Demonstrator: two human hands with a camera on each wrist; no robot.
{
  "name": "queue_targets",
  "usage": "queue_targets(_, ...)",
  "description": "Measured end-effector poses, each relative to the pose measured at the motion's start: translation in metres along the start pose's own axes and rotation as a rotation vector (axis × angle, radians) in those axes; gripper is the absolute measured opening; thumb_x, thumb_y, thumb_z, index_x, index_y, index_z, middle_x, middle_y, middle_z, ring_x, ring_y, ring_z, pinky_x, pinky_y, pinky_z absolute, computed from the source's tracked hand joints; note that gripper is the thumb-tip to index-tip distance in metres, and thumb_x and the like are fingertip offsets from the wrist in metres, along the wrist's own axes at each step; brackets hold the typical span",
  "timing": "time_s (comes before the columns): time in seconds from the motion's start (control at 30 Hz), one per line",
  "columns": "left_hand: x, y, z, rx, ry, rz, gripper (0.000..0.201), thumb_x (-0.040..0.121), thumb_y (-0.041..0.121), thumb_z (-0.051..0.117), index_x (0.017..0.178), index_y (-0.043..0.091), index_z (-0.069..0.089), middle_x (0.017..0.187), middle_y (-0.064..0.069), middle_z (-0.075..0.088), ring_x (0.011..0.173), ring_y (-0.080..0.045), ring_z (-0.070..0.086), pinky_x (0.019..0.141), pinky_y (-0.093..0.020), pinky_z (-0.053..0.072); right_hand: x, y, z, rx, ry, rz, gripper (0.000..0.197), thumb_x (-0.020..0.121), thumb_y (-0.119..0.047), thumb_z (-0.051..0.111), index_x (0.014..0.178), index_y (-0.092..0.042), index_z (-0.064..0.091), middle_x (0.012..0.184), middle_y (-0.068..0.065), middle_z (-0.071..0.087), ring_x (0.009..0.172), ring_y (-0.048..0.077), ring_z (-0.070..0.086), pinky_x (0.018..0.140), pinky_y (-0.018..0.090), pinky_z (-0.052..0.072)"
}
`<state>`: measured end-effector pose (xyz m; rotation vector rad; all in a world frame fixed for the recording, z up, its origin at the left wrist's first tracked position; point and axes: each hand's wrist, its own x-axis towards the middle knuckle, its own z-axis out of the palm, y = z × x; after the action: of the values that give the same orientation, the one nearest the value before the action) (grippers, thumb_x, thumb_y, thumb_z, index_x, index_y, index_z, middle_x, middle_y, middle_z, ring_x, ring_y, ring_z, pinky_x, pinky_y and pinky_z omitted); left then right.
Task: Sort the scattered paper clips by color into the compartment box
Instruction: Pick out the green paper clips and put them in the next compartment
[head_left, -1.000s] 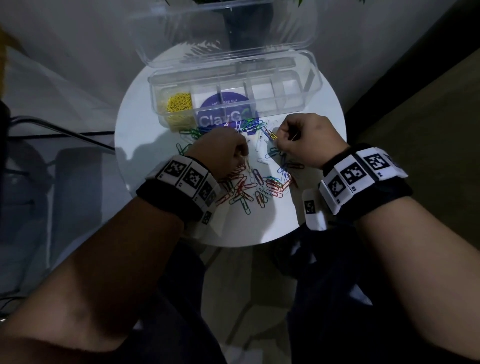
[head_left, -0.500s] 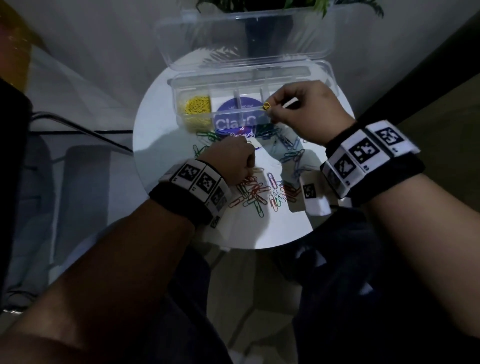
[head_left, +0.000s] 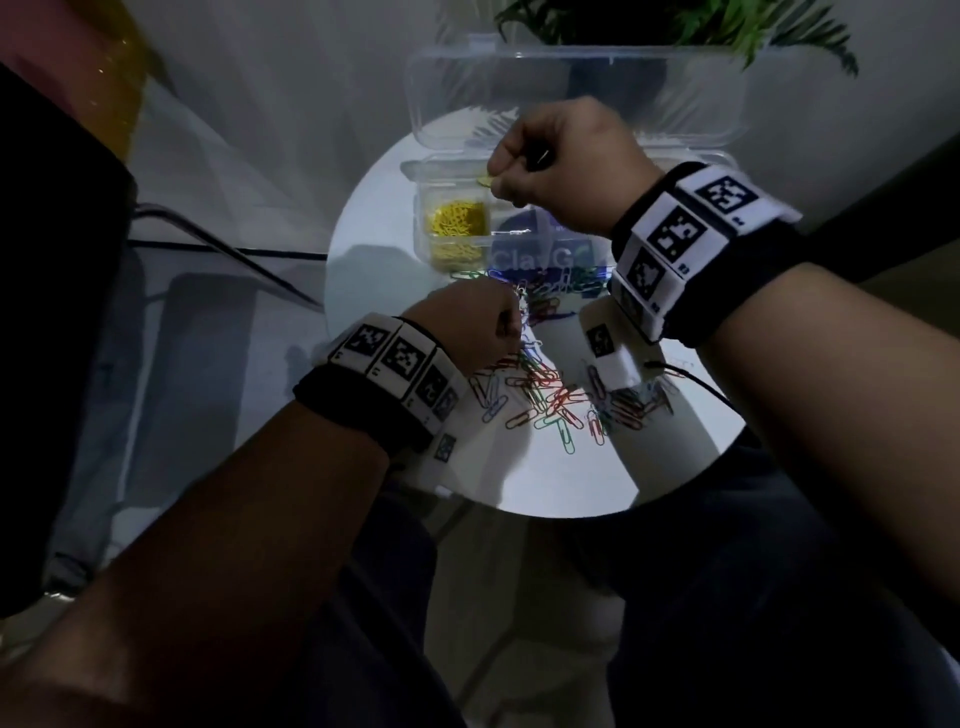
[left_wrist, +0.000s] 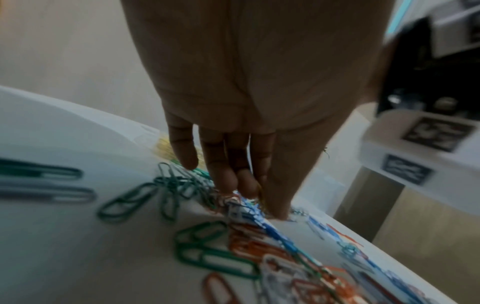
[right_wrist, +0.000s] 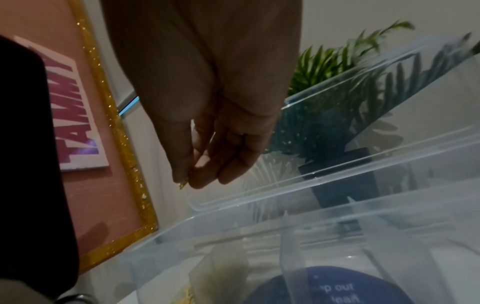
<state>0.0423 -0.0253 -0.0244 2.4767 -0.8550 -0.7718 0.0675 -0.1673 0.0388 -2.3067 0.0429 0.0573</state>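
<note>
1. The right hand (head_left: 561, 161) hangs over the far left end of the clear compartment box (head_left: 727, 161), thumb and forefinger pinching a yellow paper clip (head_left: 484, 181) above the leftmost compartment, which holds a heap of yellow clips (head_left: 457, 231).
2. The left hand (head_left: 467, 332) rests low on the round white table (head_left: 374, 218), its fingertips (left_wrist: 278, 211) pressed down among the scattered paper clips (head_left: 550, 395); whether they grip one cannot be told.
3. Red, green, blue and white clips lie loose between the box and the table's near edge.
4. The box's hinged lid (head_left: 571, 88) stands open, with a potted plant (head_left: 675, 26) behind it.
</note>
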Motion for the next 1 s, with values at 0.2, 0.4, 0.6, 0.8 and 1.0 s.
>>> queue_targets(0.2,-0.001,-0.004,0.005,0.093,-0.053,-0.023,0.012,0.082,0.022,0.063,0.091,0.015,0.062,0.095,-0.005,0.056,0.091,-0.022,0.055,0.079,-0.031,0.044,0.012,-0.011,0.01,-0.111,-0.071,-0.044,0.017,0.083,-0.015,0.064,0.099,-0.013,0.071,0.097,0.005,0.072,0.089,0.013,0.067,0.089,0.027,0.052)
queue_targets(0.4,-0.002,-0.005,0.005,0.054,-0.053,-0.02,0.016,0.078,0.022,0.068,0.093,0.016,0.065,0.095,-0.002,0.056,0.089,-0.018,0.056,0.082,-0.031,0.048,-0.006,0.003,-0.006,-0.046,0.006,0.009,0.015,0.086,-0.016,0.061,0.098,-0.014,0.07,0.086,-0.003,0.066,0.07,0.003,0.06,0.06,0.003,0.044)
queue_targets(0.6,-0.003,-0.006,0.001,0.035,0.02,0.021,0.016,0.083,0.02,0.064,0.096,0.012,0.066,0.093,-0.001,0.055,0.083,-0.014,0.052,0.078,-0.026,0.042,-0.051,0.038,-0.02,-0.064,-0.01,0.095,0.011,0.085,-0.016,0.062,0.092,-0.014,0.071,0.08,-0.001,0.066,0.053,-0.007,0.055,0.06,0.004,0.042)
queue_targets(0.8,-0.001,0.005,0.01,0.19,0.035,0.067,0.017,0.082,0.028,0.065,0.095,0.018,0.066,0.102,0.0,0.06,0.098,-0.02,0.055,0.081,-0.032,0.042,-0.09,0.074,-0.014,-0.154,-0.112,0.222,0.011,0.085,-0.015,0.063,0.091,-0.01,0.071,0.081,0.0,0.064,0.07,0.01,0.054,0.059,0.003,0.036)
queue_targets(1.0,0.003,0.011,0.006,0.117,-0.04,0.022,0.027,0.089,0.035,0.058,0.096,0.01,0.065,0.088,-0.003,0.055,0.084,-0.018,0.052,0.072,-0.026,0.037,-0.102,0.085,-0.011,-0.18,-0.176,0.272,0.008,0.082,-0.012,0.064,0.086,-0.014,0.07,0.071,-0.008,0.056,0.061,0.003,0.048,0.055,0.011,0.035)
